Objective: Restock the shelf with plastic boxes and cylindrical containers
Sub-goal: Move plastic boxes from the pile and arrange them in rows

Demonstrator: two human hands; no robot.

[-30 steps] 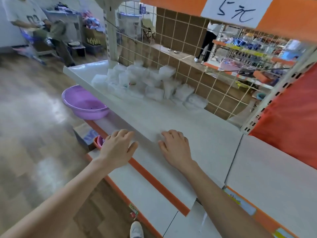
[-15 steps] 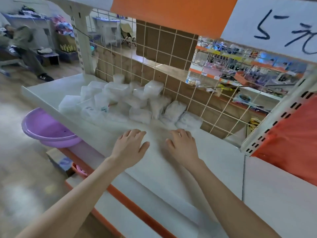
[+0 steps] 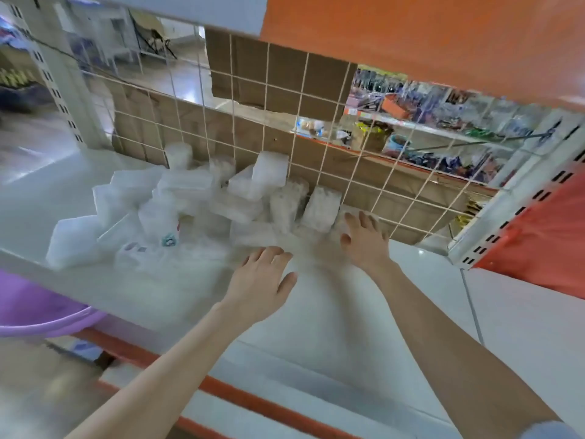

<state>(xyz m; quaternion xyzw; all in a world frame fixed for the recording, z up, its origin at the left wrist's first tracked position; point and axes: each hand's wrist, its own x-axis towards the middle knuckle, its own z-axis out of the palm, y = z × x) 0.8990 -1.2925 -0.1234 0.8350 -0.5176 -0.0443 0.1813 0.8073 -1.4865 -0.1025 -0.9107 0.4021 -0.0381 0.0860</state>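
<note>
A loose heap of clear plastic boxes lies on the white shelf, against the wire grid back. A small cylindrical container stands at the rear of the heap. My left hand hovers palm down over the shelf just in front of the heap, fingers relaxed and holding nothing. My right hand reaches further in, its straight fingers at the rightmost box. The frame is blurred, so contact is unclear.
The wire grid with brown cardboard behind it closes the shelf's back. An orange panel hangs overhead. A white slotted upright stands at the right. A purple basin sits below the shelf's left front edge.
Both hands have moved forward over the shelf toward the heap, the right one farthest. The view has come closer and lower under the upper shelf.
</note>
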